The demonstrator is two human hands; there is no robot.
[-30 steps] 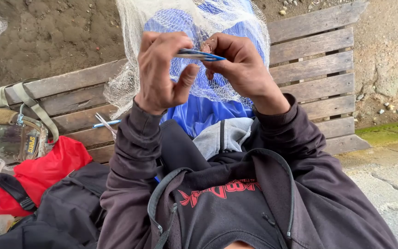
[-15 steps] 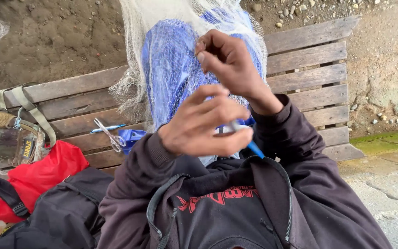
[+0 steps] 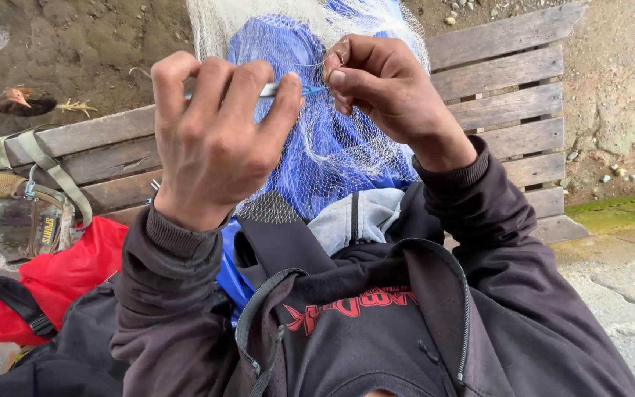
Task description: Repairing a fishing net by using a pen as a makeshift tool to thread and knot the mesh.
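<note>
the left hand (image 3: 214, 140) is raised with its fingers curled, pinching a slim blue needle (image 3: 288, 90) between thumb and fingertips; the needle's tip reaches across to the right hand (image 3: 384, 92), which sits just beside it with thumb and forefinger pressed together on a bit of the net (image 3: 332, 158); the two hands are near each other, almost touching at the needle; the net hangs from above the hands, passes between them and drapes down below them over blue cloth (image 3: 273, 44) toward the lap; by its look the net is light, soft and limp, fine enough to snag on fingers, so it is best taken by pinching a single mesh or knot close to the work, as the right hand does; the needle looks thin, stiff and smooth, likely to slip unless gripped near its middle; behind the hands lies the slatted wooden surface (image 3: 508, 81); below and left of the left hand rest a camouflage bag (image 3: 9, 220) and a red bag (image 3: 60, 276); far left of that hand a chicken (image 3: 23, 103) stands on bare ground.
</note>
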